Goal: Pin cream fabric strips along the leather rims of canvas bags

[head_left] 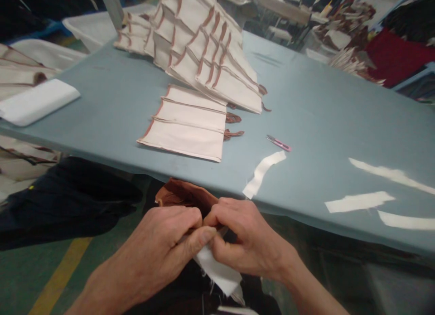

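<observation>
My left hand (170, 242) and my right hand (244, 238) meet just below the table's front edge, thumbs and fingers pinched together. Between them they grip a sewn cloth piece, whose brown fabric (185, 192) shows beyond my knuckles. From under my fingers hangs a white cloth strip (220, 269) with frayed threads. The exact spot where the fingertips pinch is hidden. On the table ahead lie a few flat cream cloth pouches (190, 124) with brown edging and brown ties. Pink-handled thread snips (279, 142) rest to their right, near a loose white strip (265, 172).
A large pile of cream pouches (204, 43) covers the back of the blue-green table (316, 111). Several white scraps (360, 201) lie at the right edge. A white plastic object (39, 102) sits at the left corner. Dark cloth (68, 197) hangs at lower left.
</observation>
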Demonstrator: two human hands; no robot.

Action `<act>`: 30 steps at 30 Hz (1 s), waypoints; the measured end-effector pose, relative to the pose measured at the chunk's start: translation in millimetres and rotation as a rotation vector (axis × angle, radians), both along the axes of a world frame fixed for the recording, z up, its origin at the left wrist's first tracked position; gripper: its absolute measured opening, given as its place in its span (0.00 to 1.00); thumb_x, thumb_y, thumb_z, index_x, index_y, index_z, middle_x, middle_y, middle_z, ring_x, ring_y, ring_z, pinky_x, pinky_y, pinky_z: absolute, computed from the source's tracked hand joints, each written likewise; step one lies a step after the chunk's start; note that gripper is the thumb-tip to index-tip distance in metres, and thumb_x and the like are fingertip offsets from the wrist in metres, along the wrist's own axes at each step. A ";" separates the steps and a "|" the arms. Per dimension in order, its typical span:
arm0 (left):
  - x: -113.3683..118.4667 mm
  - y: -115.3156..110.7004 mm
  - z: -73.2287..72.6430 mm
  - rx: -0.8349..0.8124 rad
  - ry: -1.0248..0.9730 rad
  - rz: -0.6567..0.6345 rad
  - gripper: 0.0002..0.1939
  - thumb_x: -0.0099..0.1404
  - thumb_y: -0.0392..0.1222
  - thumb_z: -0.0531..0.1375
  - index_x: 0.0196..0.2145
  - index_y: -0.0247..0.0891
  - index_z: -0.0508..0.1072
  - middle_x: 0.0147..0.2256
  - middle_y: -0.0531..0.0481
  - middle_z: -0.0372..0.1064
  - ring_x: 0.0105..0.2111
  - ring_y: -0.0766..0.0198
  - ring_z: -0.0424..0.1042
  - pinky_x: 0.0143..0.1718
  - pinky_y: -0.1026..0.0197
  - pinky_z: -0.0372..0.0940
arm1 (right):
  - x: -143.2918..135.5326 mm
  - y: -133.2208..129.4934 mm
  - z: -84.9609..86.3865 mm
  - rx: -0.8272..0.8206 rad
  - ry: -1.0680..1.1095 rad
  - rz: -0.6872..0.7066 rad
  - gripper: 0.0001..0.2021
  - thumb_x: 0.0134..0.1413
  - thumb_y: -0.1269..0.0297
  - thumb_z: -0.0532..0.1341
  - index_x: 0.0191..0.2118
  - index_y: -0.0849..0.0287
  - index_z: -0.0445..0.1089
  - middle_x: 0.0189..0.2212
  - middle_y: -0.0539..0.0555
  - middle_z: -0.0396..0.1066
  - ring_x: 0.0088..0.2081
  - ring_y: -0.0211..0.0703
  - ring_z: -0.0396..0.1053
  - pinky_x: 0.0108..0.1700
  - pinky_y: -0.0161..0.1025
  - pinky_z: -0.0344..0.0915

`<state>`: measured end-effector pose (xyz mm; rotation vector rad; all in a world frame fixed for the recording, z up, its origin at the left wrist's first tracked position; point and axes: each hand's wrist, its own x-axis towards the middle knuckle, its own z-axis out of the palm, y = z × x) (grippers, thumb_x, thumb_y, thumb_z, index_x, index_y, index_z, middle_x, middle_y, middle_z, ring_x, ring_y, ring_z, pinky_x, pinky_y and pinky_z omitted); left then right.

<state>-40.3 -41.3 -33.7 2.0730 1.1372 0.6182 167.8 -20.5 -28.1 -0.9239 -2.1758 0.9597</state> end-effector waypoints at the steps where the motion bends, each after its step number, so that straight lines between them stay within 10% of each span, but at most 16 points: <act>1: 0.7 -1.1 -1.3 -0.008 -0.021 -0.001 0.20 0.79 0.40 0.52 0.26 0.40 0.63 0.23 0.60 0.62 0.22 0.69 0.64 0.27 0.63 0.54 | 1.0 -0.4 0.8 -0.027 0.014 0.002 0.06 0.52 0.77 0.60 0.29 0.59 0.69 0.23 0.46 0.67 0.27 0.34 0.63 0.31 0.33 0.57; 10: 3.6 -9.0 -12.4 -0.143 -0.288 0.072 0.26 0.80 0.48 0.49 0.22 0.40 0.59 0.20 0.60 0.52 0.19 0.71 0.56 0.23 0.66 0.53 | 8.9 10.2 0.4 -0.431 0.113 0.186 0.12 0.66 0.65 0.61 0.29 0.59 0.69 0.23 0.44 0.65 0.25 0.31 0.61 0.29 0.29 0.57; 20: -8.7 -20.5 -17.4 -0.003 -0.190 -0.079 0.22 0.79 0.47 0.56 0.26 0.40 0.64 0.21 0.61 0.64 0.20 0.72 0.63 0.24 0.68 0.55 | 9.6 -9.2 10.5 -0.068 -0.002 0.220 0.10 0.70 0.69 0.56 0.33 0.56 0.67 0.26 0.47 0.72 0.28 0.37 0.66 0.35 0.37 0.60; 30: 6.5 -55.5 -13.4 0.147 -0.076 -0.081 0.23 0.82 0.40 0.48 0.26 0.43 0.64 0.20 0.56 0.68 0.18 0.67 0.67 0.23 0.61 0.60 | 21.6 -22.1 12.1 -0.070 -0.060 0.278 0.14 0.77 0.64 0.51 0.35 0.55 0.65 0.30 0.49 0.75 0.32 0.39 0.69 0.39 0.38 0.62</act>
